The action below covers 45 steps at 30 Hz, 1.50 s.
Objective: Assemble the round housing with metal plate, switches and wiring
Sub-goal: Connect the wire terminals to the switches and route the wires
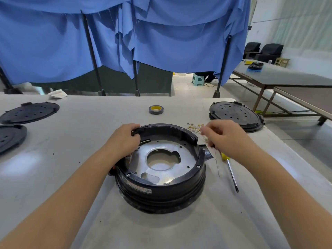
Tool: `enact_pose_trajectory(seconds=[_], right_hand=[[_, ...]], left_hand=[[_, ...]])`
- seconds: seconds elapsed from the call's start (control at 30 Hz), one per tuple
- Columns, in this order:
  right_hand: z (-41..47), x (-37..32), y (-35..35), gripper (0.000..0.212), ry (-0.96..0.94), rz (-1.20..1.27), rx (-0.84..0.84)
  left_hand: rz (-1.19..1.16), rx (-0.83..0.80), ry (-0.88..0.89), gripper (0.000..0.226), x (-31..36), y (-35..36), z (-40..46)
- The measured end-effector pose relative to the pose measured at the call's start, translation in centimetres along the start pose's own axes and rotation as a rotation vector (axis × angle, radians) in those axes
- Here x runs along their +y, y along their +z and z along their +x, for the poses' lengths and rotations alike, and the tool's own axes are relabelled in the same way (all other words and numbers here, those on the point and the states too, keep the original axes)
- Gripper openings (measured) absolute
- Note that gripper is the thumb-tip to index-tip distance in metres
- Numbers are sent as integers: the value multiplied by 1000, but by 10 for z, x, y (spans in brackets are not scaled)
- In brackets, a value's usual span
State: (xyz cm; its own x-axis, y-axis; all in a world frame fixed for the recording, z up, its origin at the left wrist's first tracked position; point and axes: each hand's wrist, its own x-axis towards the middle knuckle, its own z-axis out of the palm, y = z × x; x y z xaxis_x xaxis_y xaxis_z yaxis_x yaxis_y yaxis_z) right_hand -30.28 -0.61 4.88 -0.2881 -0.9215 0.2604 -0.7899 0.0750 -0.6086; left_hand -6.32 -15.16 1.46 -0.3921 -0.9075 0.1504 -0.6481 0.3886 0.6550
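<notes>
Left hand (125, 139) clamped on the upper-left rim of the round housing (161, 187), fingers (135, 131) curled over the black edge. Right hand (224, 135) just past the housing's right rim, fingers (203, 131) bunched over a scatter of small brass-coloured terminals and wiring (195, 127); whether anything is pinched, cannot tell. Housing sitting mid-table, near the front, stacked on a second black ring. Metal plate (181, 151) lying flat inside, bare around its central cut-out. Yellow-handled screwdriver (231, 173) on the table (89, 123) just right of the housing, tip toward the near edge. Roll of tape (156, 109) well behind, alone. Black round covers at the left edge (29, 112) (10, 137) and a stack at the far right (235, 114), near the table's right edge. Wide bare surface left of the housing and in front of it. Blue curtain (161, 33) hanging beyond the far edge.
</notes>
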Motion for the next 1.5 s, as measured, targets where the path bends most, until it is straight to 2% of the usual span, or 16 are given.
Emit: enact_pose_trajectory(seconds=[0.1, 0.27, 0.4, 0.63, 0.73, 0.87, 0.97, 1.03, 1.17, 1.27, 1.3, 1.4, 1.5], right_hand=[[26, 31, 9, 21, 13, -307, 67], [44, 60, 32, 40, 37, -737, -133], [46, 65, 40, 37, -41, -866, -116], [45, 64, 37, 39, -22, -722, -87], [44, 61, 36, 37, -80, -609, 47], [37, 43, 25, 26, -134, -82, 195], [23, 25, 19, 27, -138, 295, 134], [14, 18, 22, 29, -154, 405, 89], [5, 13, 28, 27, -147, 437, 95], [0, 16, 33, 31, -129, 419, 129], [-2, 16, 35, 32, -131, 403, 133], [-7, 16, 41, 34, -180, 348, 146], [-10, 15, 44, 34, -237, 303, 166]], left_hand=[[62, -8, -7, 42, 2, 3, 6], [63, -14, -15, 43, 0, 4, 14], [85, -16, -2, 43, -1, 4, 15], [100, -9, 15, 43, -2, 3, 14], [101, -15, 25, 42, -3, 3, 13], [99, -24, 32, 42, -4, 1, 15], [108, -26, 45, 43, -5, 1, 17], [122, -26, 53, 43, -6, 1, 17], [197, -19, 85, 43, -2, 0, 14], [394, 60, 219, 39, 10, 2, 6], [388, 99, 266, 35, 18, 5, 0], [120, 68, 295, 22, 52, 16, -20], [-118, -223, 104, 21, 84, 27, -23]])
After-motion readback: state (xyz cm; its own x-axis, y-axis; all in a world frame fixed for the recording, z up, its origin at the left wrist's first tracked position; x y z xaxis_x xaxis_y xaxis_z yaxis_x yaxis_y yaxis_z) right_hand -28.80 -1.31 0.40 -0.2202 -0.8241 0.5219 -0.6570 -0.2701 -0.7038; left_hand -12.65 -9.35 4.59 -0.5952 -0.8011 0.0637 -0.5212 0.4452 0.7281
